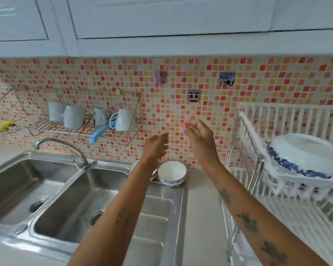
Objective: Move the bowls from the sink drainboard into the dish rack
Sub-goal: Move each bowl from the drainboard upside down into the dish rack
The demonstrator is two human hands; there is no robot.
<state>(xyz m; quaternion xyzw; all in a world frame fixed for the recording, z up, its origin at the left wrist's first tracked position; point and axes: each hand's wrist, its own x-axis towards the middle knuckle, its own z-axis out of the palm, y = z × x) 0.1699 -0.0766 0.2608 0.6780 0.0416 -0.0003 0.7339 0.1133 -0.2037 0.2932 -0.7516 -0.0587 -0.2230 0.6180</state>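
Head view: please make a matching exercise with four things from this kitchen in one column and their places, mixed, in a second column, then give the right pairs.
Things:
1. white bowl with blue band
2. large inverted bowl with blue flowers
3. white mugs
4. faucet

Places:
A. behind the two sink basins
B. in the wire wall shelf
C. on the sink drainboard, by the tiled wall
D. in the white dish rack at the right

Pairs: 1-C, 2-D, 3-B, 4-A
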